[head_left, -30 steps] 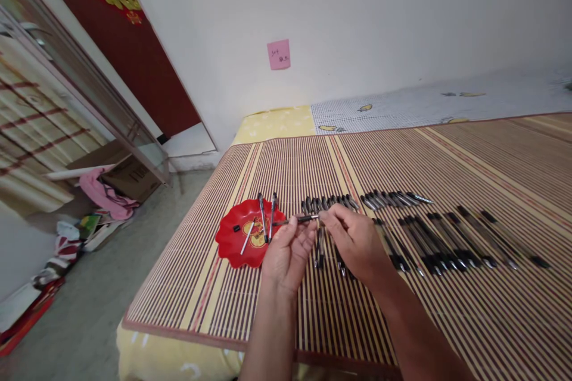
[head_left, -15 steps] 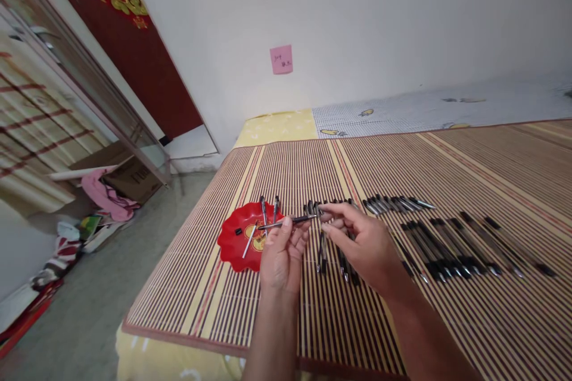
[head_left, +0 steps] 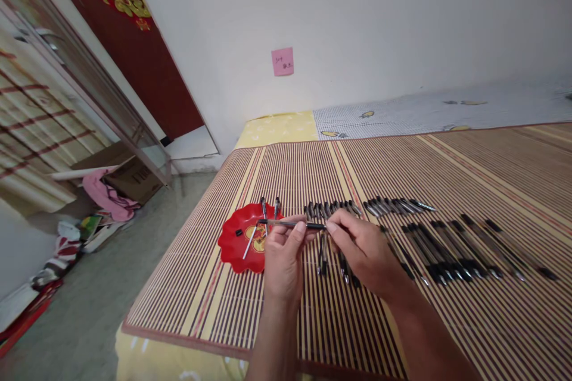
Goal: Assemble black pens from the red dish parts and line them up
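A slim black pen (head_left: 315,225) lies level between my two hands, above the mat. My left hand (head_left: 284,256) grips its middle, thumb on top and fingers beneath. At the pen's right end, the thumb and fingertips of my right hand (head_left: 364,244) pinch it; the very tip is covered. Left of my hands sits a red scalloped plate (head_left: 229,251) with a gold design. It holds a white stick (head_left: 249,243) and a small black piece (head_left: 239,232). Two pens (head_left: 263,208) rest at its far rim. More pens (head_left: 344,268) lie partly hidden under my right hand.
A row of black pens (head_left: 435,250) lies to the right on the striped mat (head_left: 214,303). Behind them are rows of short dark pieces (head_left: 333,209) and silvery pieces (head_left: 397,206). A pink note (head_left: 282,62) is stuck on the wall. Clutter and a cardboard box (head_left: 136,180) stand on the floor at left.
My right hand has come in from a loose, parted pose and closed on the pen's right end. The pen has turned slightly and is now nearly level.
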The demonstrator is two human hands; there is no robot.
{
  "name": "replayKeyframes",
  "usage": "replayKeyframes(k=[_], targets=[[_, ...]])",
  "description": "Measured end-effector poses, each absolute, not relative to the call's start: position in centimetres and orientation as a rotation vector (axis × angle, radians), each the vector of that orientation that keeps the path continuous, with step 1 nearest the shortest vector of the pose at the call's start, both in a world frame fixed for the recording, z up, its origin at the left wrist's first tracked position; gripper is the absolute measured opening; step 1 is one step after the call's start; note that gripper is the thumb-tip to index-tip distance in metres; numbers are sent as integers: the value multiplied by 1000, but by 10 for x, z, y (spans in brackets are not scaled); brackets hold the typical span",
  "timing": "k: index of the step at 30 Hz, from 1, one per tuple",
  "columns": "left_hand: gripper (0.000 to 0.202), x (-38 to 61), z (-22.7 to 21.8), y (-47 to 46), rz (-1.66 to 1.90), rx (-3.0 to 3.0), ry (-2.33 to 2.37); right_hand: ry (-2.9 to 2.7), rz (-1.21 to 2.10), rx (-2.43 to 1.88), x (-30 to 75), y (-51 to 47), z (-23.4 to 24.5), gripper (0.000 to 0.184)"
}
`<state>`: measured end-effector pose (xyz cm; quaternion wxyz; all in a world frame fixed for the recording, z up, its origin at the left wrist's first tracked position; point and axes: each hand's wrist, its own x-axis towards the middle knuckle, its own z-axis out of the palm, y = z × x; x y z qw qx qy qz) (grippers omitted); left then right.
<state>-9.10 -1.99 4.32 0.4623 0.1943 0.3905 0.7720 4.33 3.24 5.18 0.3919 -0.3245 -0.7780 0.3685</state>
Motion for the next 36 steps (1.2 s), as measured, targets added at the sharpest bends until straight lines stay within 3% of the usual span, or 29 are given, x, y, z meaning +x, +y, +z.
replayKeyframes(k=[4,8,12,15,21,28,32,36], targets=[[31,-93,40,-21,1892,552,989,-1882,1118,-848,43,33,51,40],[33,-94,40,-18,1932,498,990,-1869,1058,-835,43,34,53,20],[35,-94,41,-17,1938,477,986,-1944,958,-812,42,33,54,14],[32,-94,41,-19,1921,527,994,-1953,940,-820,40,31,53,25],[27,-95,40,-22,1911,608,1014,-1767,1286,-862,37,30,49,43],[34,-96,38,-16,1951,503,1011,-1919,1003,-834,37,31,55,18],[29,-96,38,-21,1931,581,1029,-1940,946,-855,36,30,52,30],[25,-96,40,-24,1902,660,1038,-1806,1199,-879,34,29,48,41]])
